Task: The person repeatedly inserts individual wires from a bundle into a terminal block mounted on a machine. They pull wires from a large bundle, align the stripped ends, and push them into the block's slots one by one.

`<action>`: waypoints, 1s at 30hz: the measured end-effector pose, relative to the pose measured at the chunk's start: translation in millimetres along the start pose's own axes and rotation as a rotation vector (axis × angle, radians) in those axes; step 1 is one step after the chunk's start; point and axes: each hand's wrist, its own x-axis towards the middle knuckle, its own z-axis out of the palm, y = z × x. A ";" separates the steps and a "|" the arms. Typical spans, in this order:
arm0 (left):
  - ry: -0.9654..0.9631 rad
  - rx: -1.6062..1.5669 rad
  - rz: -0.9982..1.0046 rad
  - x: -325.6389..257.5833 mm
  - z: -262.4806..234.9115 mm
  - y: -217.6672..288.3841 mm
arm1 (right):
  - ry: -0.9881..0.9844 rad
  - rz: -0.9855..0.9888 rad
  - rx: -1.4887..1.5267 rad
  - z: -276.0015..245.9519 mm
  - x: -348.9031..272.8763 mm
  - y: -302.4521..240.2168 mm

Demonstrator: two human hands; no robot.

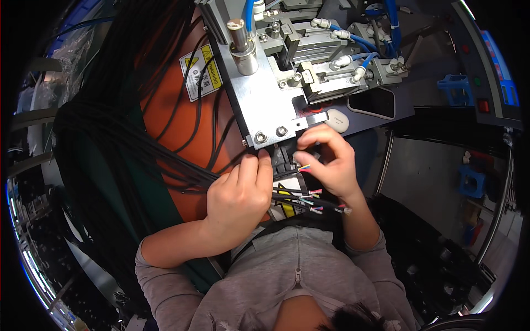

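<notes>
My left hand [240, 187] is closed, its fingers bent down at the front edge of a metal fixture [251, 105]. A black cable [285, 172] runs out from under its fingers. Thin coloured wires [304, 167], yellow, blue and red, show at that cable's end. Close beside them is my right hand [331, 163], thumb and forefinger curled toward each other at a black block [283, 157] under the fixture's edge. Whatever lies between those fingertips is hidden. Below the hands, several more black cables [292, 197] end in bared coloured wires.
A thick bundle of black cables [121, 129] comes in from the left over an orange surface [179, 124]. Pneumatic cylinders [320, 44] with blue hoses stand behind the fixture. A white oval case [337, 120] and a phone [372, 103] lie at the right.
</notes>
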 end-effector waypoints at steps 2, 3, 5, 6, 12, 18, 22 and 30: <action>-0.021 -0.082 0.014 -0.9 1.1 -6.0 | -0.236 -0.149 0.157 -8.7 3.6 -6.2; 0.037 -0.114 0.055 1.1 1.6 -6.9 | -0.239 -0.180 0.163 -9.3 4.1 -9.6; 0.153 -0.178 0.138 6.3 3.3 -9.1 | -0.174 -0.158 0.191 -8.9 2.5 -13.2; 0.211 -0.221 0.168 9.4 3.4 -10.6 | -0.104 -0.108 0.216 -8.1 1.5 -14.4; 0.426 -0.309 0.258 14.5 -3.8 -16.6 | -0.066 -0.166 0.278 -2.7 6.0 -26.0; 0.325 -0.457 0.195 12.5 0.2 -15.9 | -0.013 -0.234 0.251 12.1 5.9 -35.1; 0.364 -0.486 0.163 12.3 4.1 -17.4 | 0.108 -0.321 -0.036 20.6 8.9 -34.4; 0.351 -0.497 0.153 10.2 6.6 -16.1 | -0.042 0.094 0.169 17.2 9.5 -41.6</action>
